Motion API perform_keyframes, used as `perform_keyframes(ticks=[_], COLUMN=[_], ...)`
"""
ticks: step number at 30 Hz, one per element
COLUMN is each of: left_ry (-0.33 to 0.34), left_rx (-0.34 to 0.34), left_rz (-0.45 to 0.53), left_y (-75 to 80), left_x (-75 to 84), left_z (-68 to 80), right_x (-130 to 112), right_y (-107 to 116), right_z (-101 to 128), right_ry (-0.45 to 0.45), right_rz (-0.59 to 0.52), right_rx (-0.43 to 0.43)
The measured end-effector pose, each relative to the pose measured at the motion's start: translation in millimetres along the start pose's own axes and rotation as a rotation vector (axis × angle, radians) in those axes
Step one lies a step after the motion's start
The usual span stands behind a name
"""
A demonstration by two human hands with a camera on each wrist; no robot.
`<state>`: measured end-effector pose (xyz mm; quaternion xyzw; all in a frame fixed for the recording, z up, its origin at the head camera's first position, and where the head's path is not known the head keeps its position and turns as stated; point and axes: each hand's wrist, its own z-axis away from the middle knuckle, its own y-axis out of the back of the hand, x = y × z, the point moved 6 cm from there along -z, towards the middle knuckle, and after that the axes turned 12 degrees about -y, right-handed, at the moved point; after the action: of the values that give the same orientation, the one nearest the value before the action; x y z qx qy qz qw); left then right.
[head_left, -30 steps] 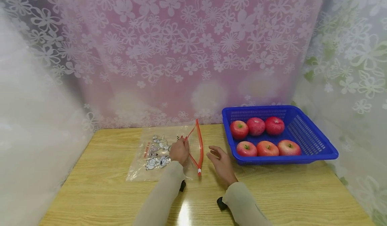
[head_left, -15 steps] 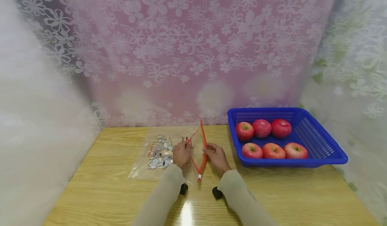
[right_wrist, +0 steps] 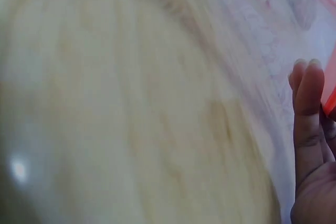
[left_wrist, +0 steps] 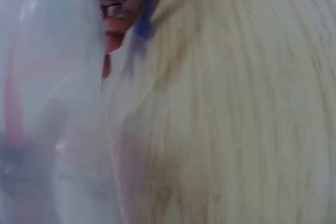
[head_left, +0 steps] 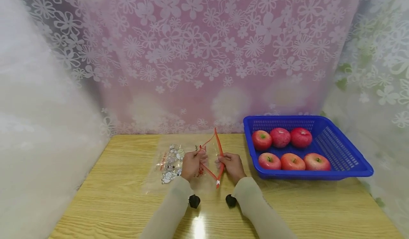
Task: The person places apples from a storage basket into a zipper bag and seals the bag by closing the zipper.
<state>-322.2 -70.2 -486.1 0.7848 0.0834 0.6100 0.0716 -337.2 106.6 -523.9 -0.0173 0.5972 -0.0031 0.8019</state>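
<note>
**Bag mouth held open**

With zip bag point(head_left: 179, 161) flat on surface point(head_left: 112, 196): left hand point(head_left: 191, 165) pinching one red zip strip point(head_left: 219, 150), right hand point(head_left: 232, 166) pinching the other. Step: spreading mouth. Next, probably: free one hand for apples point(head_left: 289, 150) in blue basket point(head_left: 348, 161).

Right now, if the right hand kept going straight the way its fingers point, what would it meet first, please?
Probably the left hand: the right hand points left across the bag's open mouth; depth is uncertain.
</note>
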Motion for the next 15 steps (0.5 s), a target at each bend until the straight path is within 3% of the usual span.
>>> perform_keyframes(ticks=[7,15], left_ry=[0.102,0.122], left_rx=[0.036,0.091], left_rz=[0.205,0.415], left_y=[13.1,28.4], left_x=[5.8,25.5], left_z=[2.0,4.2], right_x=[-0.9,3.6], right_y=[11.4,17.9], right_z=[-5.8,-9.4], right_ry=[0.0,-0.047], right_rz=[0.033,0.046], right_rx=[0.025,0.042])
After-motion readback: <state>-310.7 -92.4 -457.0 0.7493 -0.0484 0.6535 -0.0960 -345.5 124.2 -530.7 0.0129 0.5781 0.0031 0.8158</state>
